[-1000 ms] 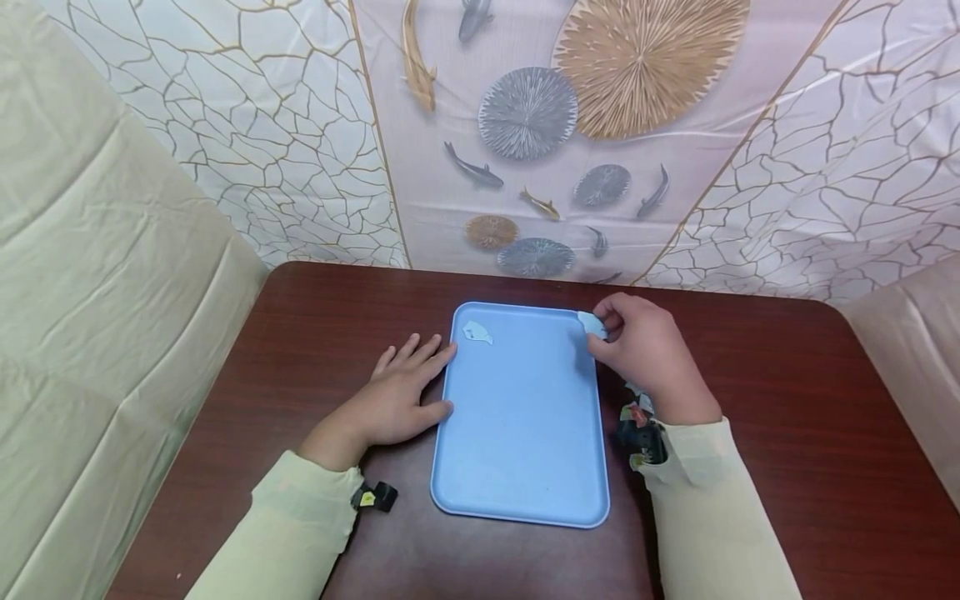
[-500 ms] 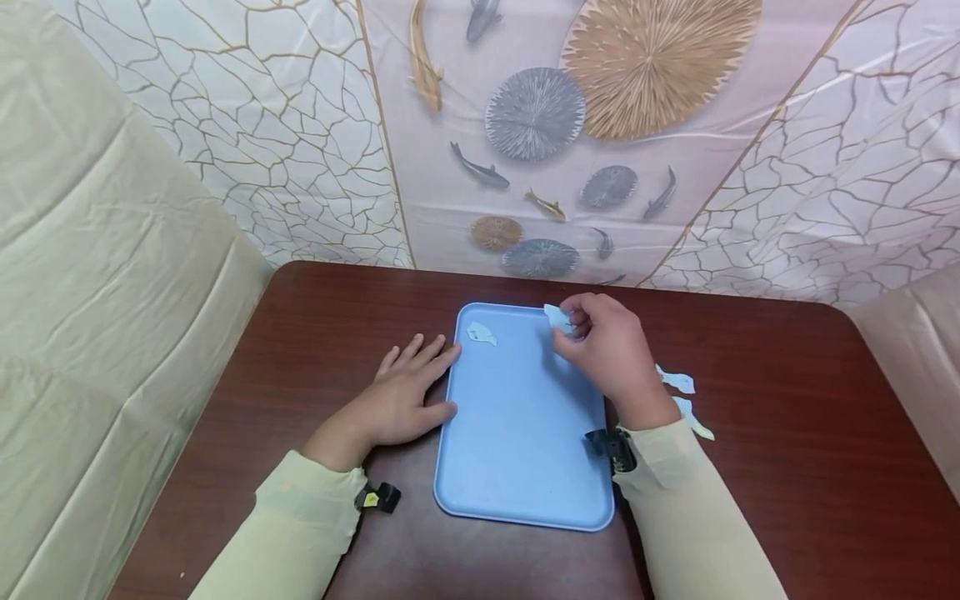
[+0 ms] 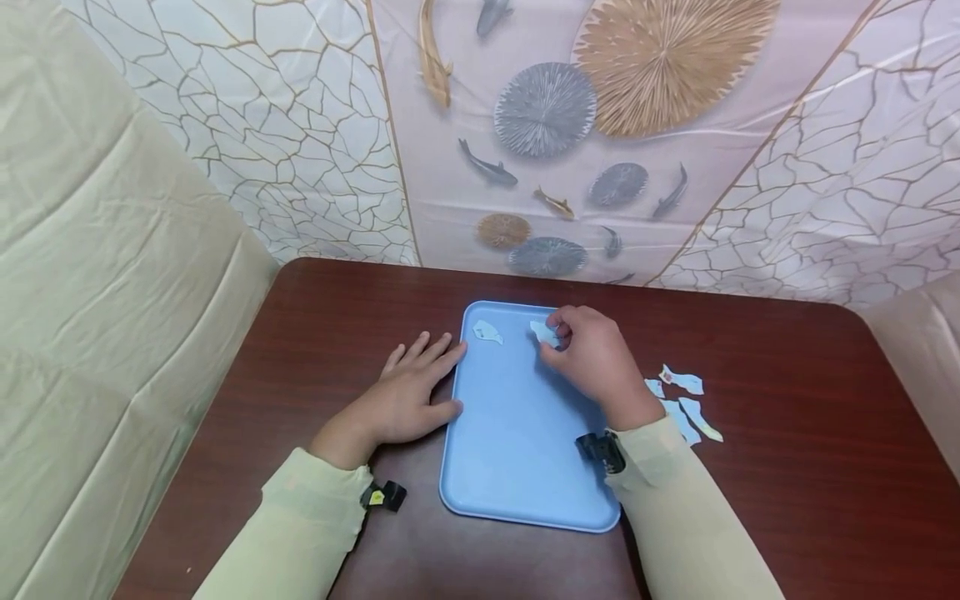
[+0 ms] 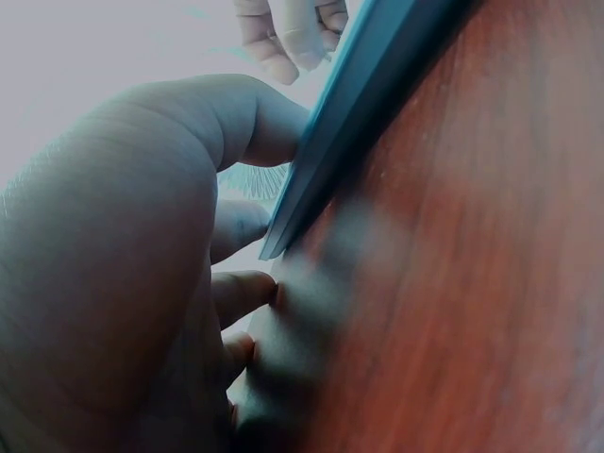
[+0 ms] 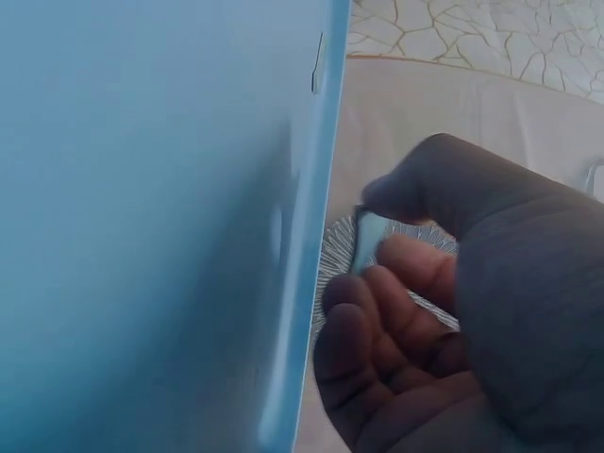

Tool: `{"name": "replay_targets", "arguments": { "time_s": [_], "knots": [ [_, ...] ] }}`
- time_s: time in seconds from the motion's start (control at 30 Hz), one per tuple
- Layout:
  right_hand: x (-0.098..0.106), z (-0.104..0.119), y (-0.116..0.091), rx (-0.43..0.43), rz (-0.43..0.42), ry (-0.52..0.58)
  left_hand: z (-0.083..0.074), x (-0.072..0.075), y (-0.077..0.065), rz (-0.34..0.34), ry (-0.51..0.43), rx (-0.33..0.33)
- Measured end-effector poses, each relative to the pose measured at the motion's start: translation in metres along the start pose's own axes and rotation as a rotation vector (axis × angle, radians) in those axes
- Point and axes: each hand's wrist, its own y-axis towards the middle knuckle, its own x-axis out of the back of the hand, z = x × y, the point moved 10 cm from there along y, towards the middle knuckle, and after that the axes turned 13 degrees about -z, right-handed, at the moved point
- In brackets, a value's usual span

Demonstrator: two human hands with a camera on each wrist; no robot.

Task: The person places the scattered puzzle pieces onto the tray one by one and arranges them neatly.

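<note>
My right hand (image 3: 592, 354) pinches a torn-looking, pale blue flat piece (image 3: 542, 333) between thumb and fingers, over the far right part of a blue tray (image 3: 525, 475). In the right wrist view that piece (image 5: 369, 236) shows edge-on between the fingertips, with the tray beside it. A similar pale piece (image 3: 488, 332) with small dark marks lies in the tray's far left corner. My left hand (image 3: 408, 396) lies spread on the table, its index fingertip and thumb at the tray's left rim. From the left wrist, the thumb touches the tray's edge (image 4: 349, 104).
Right of the tray, several more pale pieces lie on the dark red-brown table (image 3: 780, 433), among them one with a red mark (image 3: 683, 380) and a curved one (image 3: 701, 419). My right forearm partly covers this group. A patterned cloth (image 3: 555, 200) hangs behind the table.
My right hand has carried the pinched piece leftward from the tray's far right corner to inside the tray area, uncovering the loose pieces on the table. The left hand stays at the rim.
</note>
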Motion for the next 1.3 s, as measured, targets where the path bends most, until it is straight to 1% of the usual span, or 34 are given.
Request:
{"name": "replay_targets", "arguments": {
  "time_s": [0.3,0.5,0.73,1.13,1.3],
  "knots": [
    [-0.005,0.000,-0.001,0.016,0.062,-0.067,-0.002,0.001,0.003,-0.002,0.002,-0.004],
    [-0.005,0.004,0.001,0.047,0.067,-0.096,-0.003,0.003,0.005,-0.006,0.005,-0.007],
    [-0.005,0.006,0.002,0.047,0.080,-0.130,-0.001,0.003,0.006,-0.014,0.004,-0.008],
    [-0.007,0.010,0.000,0.042,0.109,-0.135,0.000,0.001,0.003,-0.009,-0.002,-0.001],
    [0.002,0.010,-0.001,0.025,0.123,-0.130,0.000,0.001,0.001,0.000,0.000,0.006]
  ]
}}
